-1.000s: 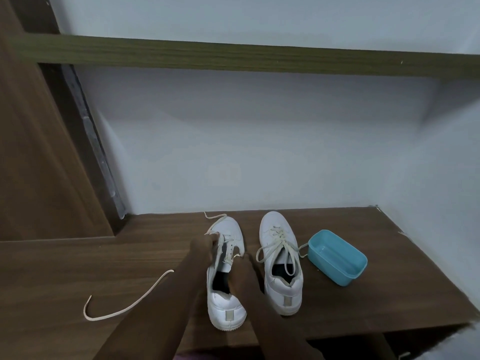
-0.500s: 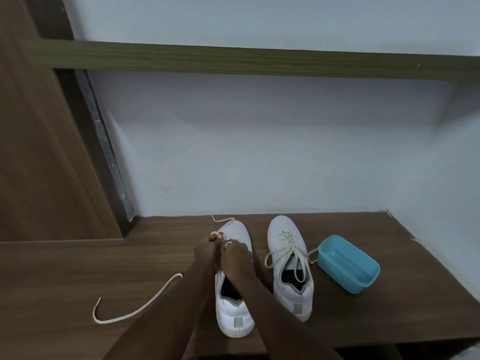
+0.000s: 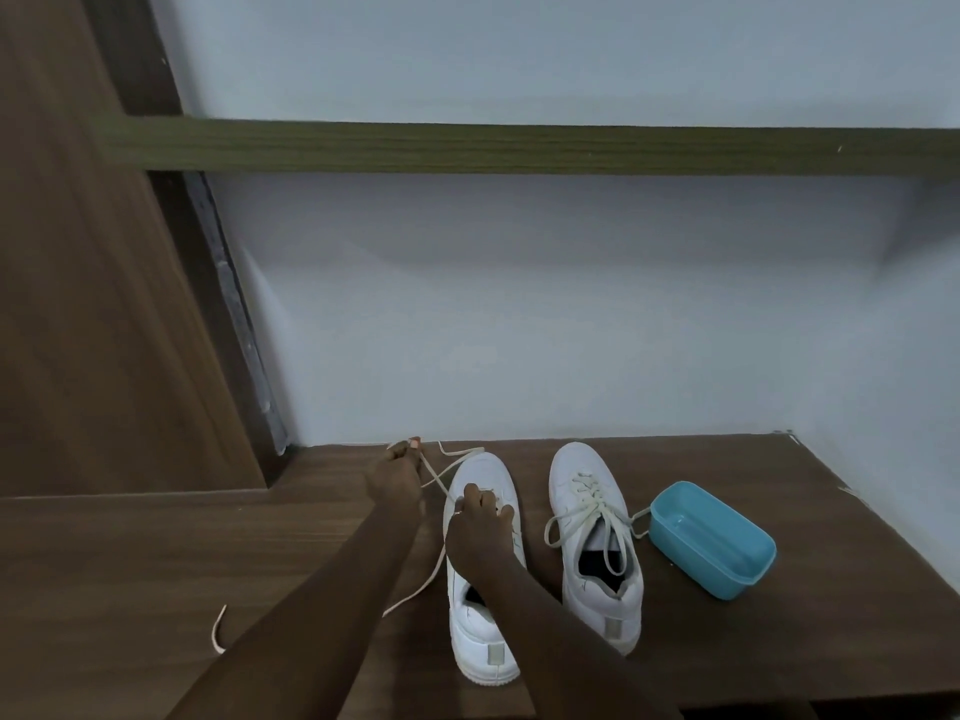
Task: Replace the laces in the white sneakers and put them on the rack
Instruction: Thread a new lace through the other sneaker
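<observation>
L hand (image 3: 395, 480) lifted just left of the left sneaker (image 3: 485, 641) toe, pinching its cream lace (image 3: 435, 479) taut. R hand (image 3: 480, 527) curls over its eyelets, gripping the upper; forearm hides the tongue. Laced sneaker (image 3: 576, 467) just right, blue tub (image 3: 711, 543) beyond, all on wood shelf (image 3: 130, 574).

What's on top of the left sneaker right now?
The right hand rests on the left sneaker, over its lacing, fingers curled; a lace runs from there to the left hand, which pinches it. The eyelets beneath are covered.
</observation>
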### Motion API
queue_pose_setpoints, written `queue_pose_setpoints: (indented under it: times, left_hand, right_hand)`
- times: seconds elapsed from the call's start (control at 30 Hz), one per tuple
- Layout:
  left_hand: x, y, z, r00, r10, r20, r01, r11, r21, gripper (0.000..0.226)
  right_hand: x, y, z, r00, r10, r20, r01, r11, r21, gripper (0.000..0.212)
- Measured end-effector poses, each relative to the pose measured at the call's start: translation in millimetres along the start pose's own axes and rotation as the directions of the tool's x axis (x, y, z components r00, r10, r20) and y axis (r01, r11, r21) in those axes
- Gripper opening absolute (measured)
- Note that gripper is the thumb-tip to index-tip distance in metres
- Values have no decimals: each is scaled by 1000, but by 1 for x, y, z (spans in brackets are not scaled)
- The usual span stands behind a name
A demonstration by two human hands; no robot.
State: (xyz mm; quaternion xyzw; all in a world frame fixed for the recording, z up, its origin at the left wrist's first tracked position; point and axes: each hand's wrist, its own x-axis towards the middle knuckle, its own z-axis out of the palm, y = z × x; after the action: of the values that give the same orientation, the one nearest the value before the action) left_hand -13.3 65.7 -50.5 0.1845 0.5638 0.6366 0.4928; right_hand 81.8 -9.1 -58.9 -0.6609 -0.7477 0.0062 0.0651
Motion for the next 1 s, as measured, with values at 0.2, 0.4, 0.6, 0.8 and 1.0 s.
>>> queue_pose_setpoints:
  times: [0.2,0.4,0.6,0.8,1.0]
  left_hand:
    - [-21,53,-3,983,174,-55,-176,984,-25,11]
    - [-29,66,-8,985,169,40,-171,982,78,18]
    - [-49,69,-11,972,157,175,-182,974,138,20]
    - [-59,74,-18,968,42,246,-73,990,120,24]
    - [-50,74,-22,988,44,146,-58,994,92,23]
  right_hand:
    - [-2,-4,-9,996,-10,-90,1,995,-99,30]
    - [14,-36,-52,983,139,-116,-57,846,530,38]
    - [20,-55,-87,942,332,-59,-109,465,878,27]
    - [17,-47,-84,930,355,94,-184,231,955,21]
    - [10,-44,-71,959,237,157,-265,544,796,22]
